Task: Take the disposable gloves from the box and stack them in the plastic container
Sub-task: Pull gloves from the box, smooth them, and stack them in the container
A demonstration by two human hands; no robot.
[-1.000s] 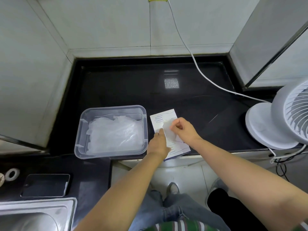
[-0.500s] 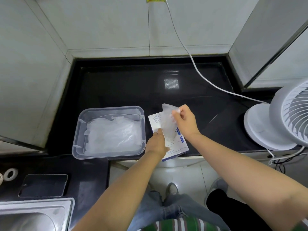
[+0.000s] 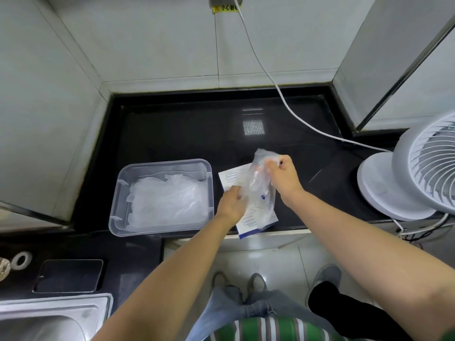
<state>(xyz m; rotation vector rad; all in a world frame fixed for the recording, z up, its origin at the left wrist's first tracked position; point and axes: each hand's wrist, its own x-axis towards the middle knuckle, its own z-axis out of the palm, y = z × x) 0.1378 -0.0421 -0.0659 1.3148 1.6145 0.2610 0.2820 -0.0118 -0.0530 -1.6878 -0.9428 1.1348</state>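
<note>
So the right grip is pinching a clear glove by its top end, fingers curled tight around the bunched plastic. A second ago it was only picking at the slot down on the box. Now it's lifting higher and a bit further back, and the glove is hanging down from it, stretched long over the box. I can't tell if the bottom end is fully out of the box yet.

The left grip is staying put on the box's left side, knuckles up, fingers bent down right beside the hanging glove. I can't tell if it's actually grabbing the box or just pressing it onto the desk.

The box isn't going anywhere. It's lying flat at the desk's front edge with one corner poking over, just right of the container. The container is sitting where it was too, with the pile of gloves already in it.

The fan is standing off to the right, well apart from the box.
</note>
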